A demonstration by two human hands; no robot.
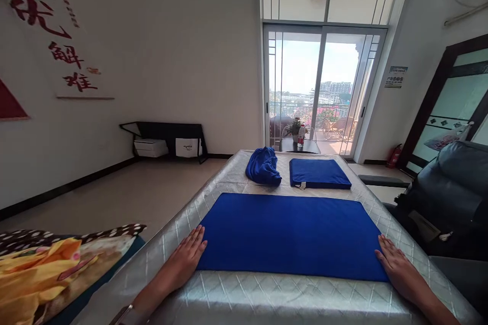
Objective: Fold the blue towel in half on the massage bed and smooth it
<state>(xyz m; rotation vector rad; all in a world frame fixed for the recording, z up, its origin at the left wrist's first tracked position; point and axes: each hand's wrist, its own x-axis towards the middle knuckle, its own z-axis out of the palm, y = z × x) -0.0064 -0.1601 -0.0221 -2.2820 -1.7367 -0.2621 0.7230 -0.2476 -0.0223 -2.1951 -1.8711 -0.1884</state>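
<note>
A blue cloth (290, 236) lies spread flat in a wide rectangle on the table with a silvery quilted cover (290, 297). My left hand (186, 254) rests flat at the cloth's left edge, fingers stretched forward. At the right edge my right hand (396, 264) lies the same way, its fingertips touching the border. Beyond the spread cloth sit a crumpled blue cloth (264, 166) on the left and a neatly folded stack of blue cloth (320, 172) with a white tag on the right.
A small table (299, 148) with a potted plant and a bottle (301, 136) stands by the glass sliding door (293, 81). Patterned fabric (68, 274) lies at lower left. A dark leather chair (453, 193) is close on the right, and a black rack (170, 132) stands against the wall.
</note>
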